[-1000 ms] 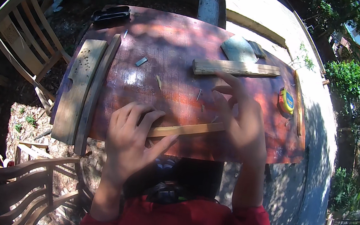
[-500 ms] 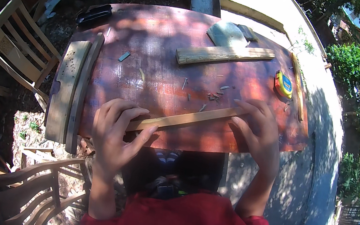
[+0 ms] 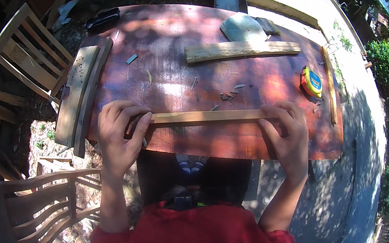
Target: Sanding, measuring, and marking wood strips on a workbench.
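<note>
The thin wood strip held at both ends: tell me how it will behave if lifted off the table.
The strip is long and slender, so it probably weighs little and may flex slightly in the middle. With the left hand and right hand gripping opposite ends, it should lift level. Its flat faces make rolling unlikely, and the rough-looking wood probably will not slip on the table.

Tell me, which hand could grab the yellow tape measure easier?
Probably the right hand. It grips the right end of the thin wooden strip, and the tape measure lies just beyond it on the table. The left hand holds the strip's far left end.
</note>
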The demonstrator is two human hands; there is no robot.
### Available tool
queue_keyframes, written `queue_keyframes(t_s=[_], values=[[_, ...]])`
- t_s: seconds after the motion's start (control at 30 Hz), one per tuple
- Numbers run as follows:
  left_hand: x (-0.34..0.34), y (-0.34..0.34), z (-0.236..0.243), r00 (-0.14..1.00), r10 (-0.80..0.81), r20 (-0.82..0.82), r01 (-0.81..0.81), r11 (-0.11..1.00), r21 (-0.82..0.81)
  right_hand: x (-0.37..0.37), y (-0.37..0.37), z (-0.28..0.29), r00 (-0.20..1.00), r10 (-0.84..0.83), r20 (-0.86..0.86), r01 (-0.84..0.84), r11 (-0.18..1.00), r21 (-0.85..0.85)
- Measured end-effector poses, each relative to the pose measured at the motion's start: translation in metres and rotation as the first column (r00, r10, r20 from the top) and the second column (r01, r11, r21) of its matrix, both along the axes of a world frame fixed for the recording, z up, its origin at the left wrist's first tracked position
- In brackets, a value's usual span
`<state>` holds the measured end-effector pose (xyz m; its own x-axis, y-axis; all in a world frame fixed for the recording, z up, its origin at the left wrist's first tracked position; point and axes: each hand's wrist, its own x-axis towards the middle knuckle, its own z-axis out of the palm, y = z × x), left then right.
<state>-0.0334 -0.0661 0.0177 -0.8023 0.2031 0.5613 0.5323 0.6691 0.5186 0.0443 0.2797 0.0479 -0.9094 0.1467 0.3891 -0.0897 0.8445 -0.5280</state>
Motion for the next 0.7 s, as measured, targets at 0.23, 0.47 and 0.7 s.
queue_keyframes(t_s=[0.23,0.47,0.7], values=[[0.0029,0.0045,0.0008,0.998,0.067,-0.001,-0.067,0.997,-0.043,-0.0015,-0.0059,0.0006,1.000,-0.009,-0.007,0.009,1.000,-0.012],[0.0036,0.0057,0.0004,0.996,0.081,-0.034,-0.083,0.994,-0.069,-0.0009,-0.0061,0.0019,1.000,-0.016,-0.012,0.015,1.000,-0.021],[0.0021,0.0042,0.0019,0.996,0.084,-0.036,-0.088,0.990,-0.108,-0.0030,-0.0046,-0.0029,0.998,-0.043,-0.048,0.045,0.998,0.051]])
